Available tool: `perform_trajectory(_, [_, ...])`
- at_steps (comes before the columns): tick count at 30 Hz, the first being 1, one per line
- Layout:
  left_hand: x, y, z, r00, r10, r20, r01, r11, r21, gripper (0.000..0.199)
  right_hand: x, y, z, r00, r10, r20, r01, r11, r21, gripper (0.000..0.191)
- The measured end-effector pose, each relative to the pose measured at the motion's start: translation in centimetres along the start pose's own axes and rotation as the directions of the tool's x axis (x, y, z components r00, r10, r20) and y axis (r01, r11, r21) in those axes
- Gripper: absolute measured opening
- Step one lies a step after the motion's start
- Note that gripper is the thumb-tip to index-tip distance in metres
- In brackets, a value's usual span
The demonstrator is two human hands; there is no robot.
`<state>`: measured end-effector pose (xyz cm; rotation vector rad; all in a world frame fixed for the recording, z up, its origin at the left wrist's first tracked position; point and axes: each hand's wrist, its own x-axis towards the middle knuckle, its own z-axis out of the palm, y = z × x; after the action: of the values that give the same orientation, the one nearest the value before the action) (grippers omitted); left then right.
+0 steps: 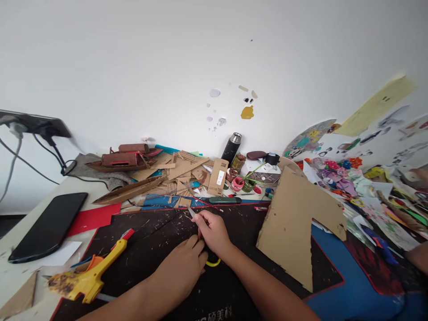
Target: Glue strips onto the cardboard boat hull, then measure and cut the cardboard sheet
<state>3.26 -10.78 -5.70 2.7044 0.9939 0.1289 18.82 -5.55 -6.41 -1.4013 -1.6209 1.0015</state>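
Observation:
My right hand [214, 231] is closed at the middle of the black mat [150, 249], around scissors. Their pointed metal blade [191, 212] sticks out past the fingertips toward the back, and a yellow handle loop [213, 263] shows below the hand. My left hand [183, 263] touches it from the left and below, its fingers curled together. What the left fingers hold, if anything, is hidden between the hands.
Left are a yellow glue gun [90, 278] and a black phone [50, 225]. Cardboard scraps [183, 167], brown model boats [122, 160] and a black bottle [230, 149] line the wall. A large cardboard sheet [290, 223] lies right; a person's arm [417, 256] shows at the right edge.

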Motion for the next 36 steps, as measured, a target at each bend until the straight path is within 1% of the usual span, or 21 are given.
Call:
perform_trajectory(3, [0.8,-0.3,-0.5,1.000,0.019,-0.021,-0.020,1.000,-0.016,0.025,-0.2,0.0,-0.6,1.000,-0.012,-0.024,0.012,1.000,-0.010,0.035])
perform_trajectory(6, [1.2,-0.2,-0.9,1.000,0.005,0.012,-0.005,1.000,-0.004,0.028,-0.2,0.1,-0.8,1.000,-0.004,-0.031,0.004,1.000,-0.009,0.034])
perform_trajectory(8, [1.2,0.1,-1.1,0.999,-0.013,0.037,0.013,1.000,-0.003,0.030,-0.2,0.2,-0.7,0.999,0.001,-0.033,-0.002,1.000,-0.010,0.034])
perform_trajectory(11, [0.9,0.4,-1.2,0.999,-0.021,0.046,0.022,0.999,-0.024,0.037,-0.3,0.2,-0.4,0.999,0.004,-0.051,-0.003,1.000,0.007,0.036])
perform_trajectory(13, [0.7,0.3,-1.2,0.998,-0.021,0.053,0.023,0.999,-0.032,0.039,-0.3,0.1,-0.3,0.998,0.017,-0.060,-0.014,0.998,0.057,0.038])
perform_trajectory(17, [0.7,-0.1,-1.1,0.997,-0.009,0.079,0.011,1.000,-0.024,0.043,-0.7,-0.2,-0.4,0.993,0.081,-0.082,-0.062,0.975,0.214,0.043])
perform_trajectory(18, [0.7,-0.2,-1.1,0.997,-0.004,0.078,0.006,1.000,-0.028,0.042,-0.8,-0.2,-0.7,0.991,0.099,-0.090,-0.074,0.966,0.248,0.045])
perform_trajectory(20, [0.8,-0.3,-1.5,0.997,0.001,0.074,0.003,0.998,-0.056,0.034,-1.3,-0.3,-1.5,0.985,0.130,-0.115,-0.092,0.952,0.291,0.047])
perform_trajectory(22, [1.2,-0.2,-2.4,0.999,0.000,0.054,0.006,0.995,-0.104,0.023,-2.0,-0.3,-2.6,0.976,0.155,-0.155,-0.102,0.947,0.303,0.049])
perform_trajectory(23, [1.6,0.0,-3.0,1.000,-0.004,0.031,0.008,0.991,-0.131,0.021,-2.4,-0.3,-3.3,0.972,0.161,-0.174,-0.102,0.947,0.304,0.050])
perform_trajectory(25, [3.0,0.5,-4.5,1.000,0.002,-0.013,-0.004,0.988,-0.154,0.020,-3.2,-0.2,-4.7,0.956,0.169,-0.238,-0.086,0.942,0.323,0.052])
perform_trajectory(26, [4.0,0.9,-5.2,1.000,0.007,-0.011,-0.008,0.988,-0.153,0.019,-3.7,-0.1,-5.3,0.944,0.190,-0.269,-0.085,0.931,0.356,0.054])
perform_trajectory(27, [5.2,1.4,-5.8,1.000,0.008,-0.006,-0.009,0.987,-0.160,0.018,-4.1,0.0,-5.9,0.936,0.219,-0.277,-0.097,0.914,0.393,0.056])
perform_trajectory(29, [7.9,2.3,-6.7,0.999,0.019,0.027,-0.014,0.984,-0.176,0.023,-5.1,0.5,-6.6,0.911,0.271,-0.311,-0.106,0.882,0.458,0.057])
perform_trajectory(31, [10.7,3.3,-6.9,0.997,0.032,0.076,-0.017,0.981,-0.196,0.021,-6.1,1.2,-6.9,0.871,0.308,-0.382,-0.085,0.862,0.500,0.055])
perform_trajectory(32, [11.9,3.8,-6.9,0.996,0.043,0.084,-0.025,0.979,-0.203,0.023,-6.6,1.7,-6.9,0.842,0.324,-0.430,-0.061,0.851,0.522,0.056])
perform_trajectory(33, [13.1,4.2,-6.7,0.995,0.044,0.090,-0.024,0.977,-0.212,0.024,-7.1,2.2,-6.9,0.815,0.342,-0.467,-0.039,0.838,0.545,0.058])
perform_trajectory(36, [15.6,5.2,-6.1,0.997,0.022,0.077,-0.001,0.966,-0.258,0.017,-8.2,3.6,-6.8,0.744,0.385,-0.546,0.031,0.797,0.603,0.056])
